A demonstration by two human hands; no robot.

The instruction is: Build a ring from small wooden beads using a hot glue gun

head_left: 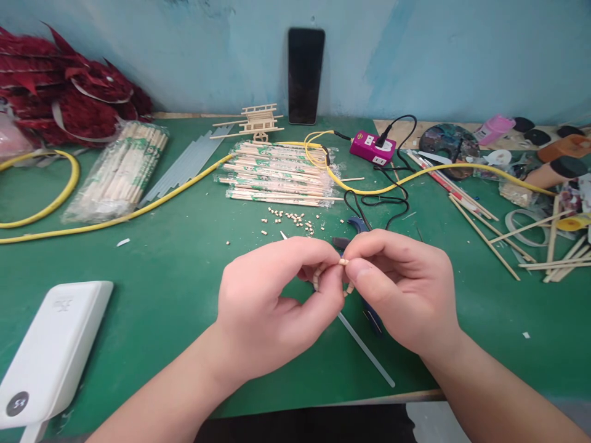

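Both hands meet over the middle of the green table. My left hand (pixel 277 301) is closed, thumb and forefinger pinching a small ring of short wooden pieces (pixel 316 280). From the other side my right hand (pixel 406 289) pinches the same ring at its top, where one pale piece shows between the fingertips. Fingers hide part of the ring. Under the hands lie blue-handled pliers (pixel 373 319), partly covered, and a translucent glue stick (pixel 367 351). Just beyond, several tiny cut wooden pieces (pixel 295 217) are scattered on the table.
Wrapped chopsticks (pixel 277 175) lie behind the cut pieces, with a small wooden cart model (pixel 259 120) farther back. A phone (pixel 305 77) leans on the wall. A yellow cable (pixel 184 184) crosses to a purple power strip (pixel 373 147). A white power bank (pixel 55 351) lies left; loose sticks (pixel 484 237) right.
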